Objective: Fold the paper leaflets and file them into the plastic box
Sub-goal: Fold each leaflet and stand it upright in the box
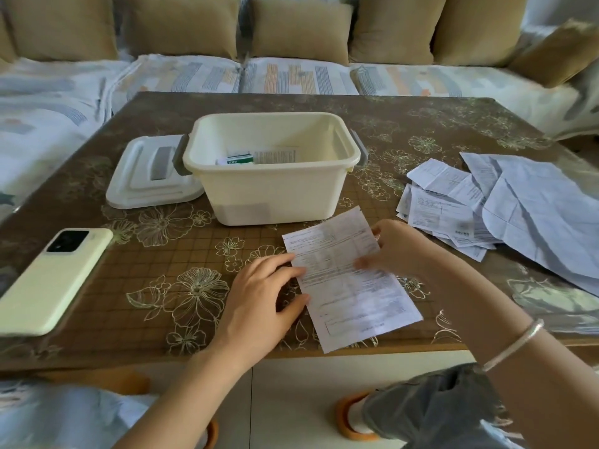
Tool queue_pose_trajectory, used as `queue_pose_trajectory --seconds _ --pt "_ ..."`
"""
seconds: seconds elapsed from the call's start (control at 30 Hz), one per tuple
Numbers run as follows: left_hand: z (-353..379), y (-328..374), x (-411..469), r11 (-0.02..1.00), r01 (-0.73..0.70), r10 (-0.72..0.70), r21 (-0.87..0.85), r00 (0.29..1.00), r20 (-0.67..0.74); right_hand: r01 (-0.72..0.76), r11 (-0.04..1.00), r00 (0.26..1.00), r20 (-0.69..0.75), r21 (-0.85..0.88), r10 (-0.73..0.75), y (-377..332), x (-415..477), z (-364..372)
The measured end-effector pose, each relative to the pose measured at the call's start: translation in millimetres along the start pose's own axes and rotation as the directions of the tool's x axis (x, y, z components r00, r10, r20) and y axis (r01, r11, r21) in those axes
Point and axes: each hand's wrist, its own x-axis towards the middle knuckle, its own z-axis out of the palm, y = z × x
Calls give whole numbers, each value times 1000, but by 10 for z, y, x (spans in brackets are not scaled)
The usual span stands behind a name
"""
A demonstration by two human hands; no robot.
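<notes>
A printed paper leaflet (350,286) lies unfolded on the table near the front edge, tilted to the left. My left hand (259,299) rests at its left edge, fingertips and thumb touching the paper. My right hand (395,247) holds the leaflet's upper right edge with curled fingers. Behind the leaflet stands the cream plastic box (275,189), open, with a folded leaflet and a small green-and-white carton inside. A loose pile of creased leaflets (505,205) lies on the right of the table.
The box's white lid (146,176) lies flat to the left of the box. A pale green phone (52,280) rests face down at the table's front left. A sofa with tan cushions (298,30) runs behind the table. My knees show below the table edge.
</notes>
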Motion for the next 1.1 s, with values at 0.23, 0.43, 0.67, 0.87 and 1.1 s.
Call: queue_pose_trajectory --seconds 0.23,0.43,0.67,0.87,1.1 --pt "-317 32 113 865 290 -309 -409 951 20 146 922 989 -29 358 -145 17 -289 -25" --pt "-549 -34 128 762 410 -352 -502 912 209 92 796 984 66 598 -164 -124 -378 140" --pt "-643 -195 75 742 411 -374 -530 909 182 76 731 980 86 678 -181 -229 -280 350" --pt "-852 -161 123 846 89 -237 -526 946 -221 502 566 864 -348 654 -364 -453 -325 169" --pt "-734 -374 29 986 -19 -17 -167 977 -211 579 750 808 -344 319 -478 -169 -284 351"
